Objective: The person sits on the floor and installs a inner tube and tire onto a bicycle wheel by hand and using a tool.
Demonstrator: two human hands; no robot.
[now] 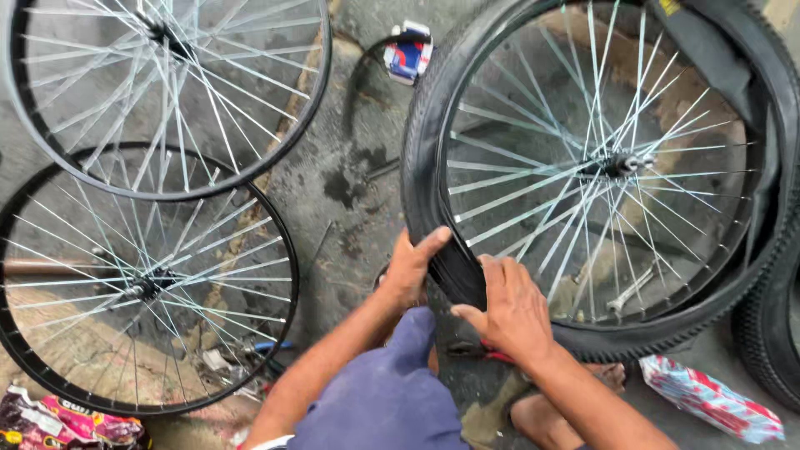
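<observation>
A bicycle wheel with silver spokes and a black tyre [421, 142] stands in front of me on the right. My left hand [410, 268] grips the tyre at its lower left edge, thumb over the sidewall. My right hand [510, 310] presses on the tyre just beside it, fingers over the inner edge by the black rim [600, 315]. A loose black inner tube [725, 67] hangs out of the tyre at the upper right. The hub [618, 163] sits at the wheel's centre.
Two bare black rims with spokes lie on the stained concrete floor at the left, one [287, 125] overlapping the other [283, 250]. A small red, white and blue box [407, 57] lies at the top. Crumpled wrappers lie at bottom left [58, 421] and bottom right [708, 400]. Another tyre [771, 333] shows at the right edge.
</observation>
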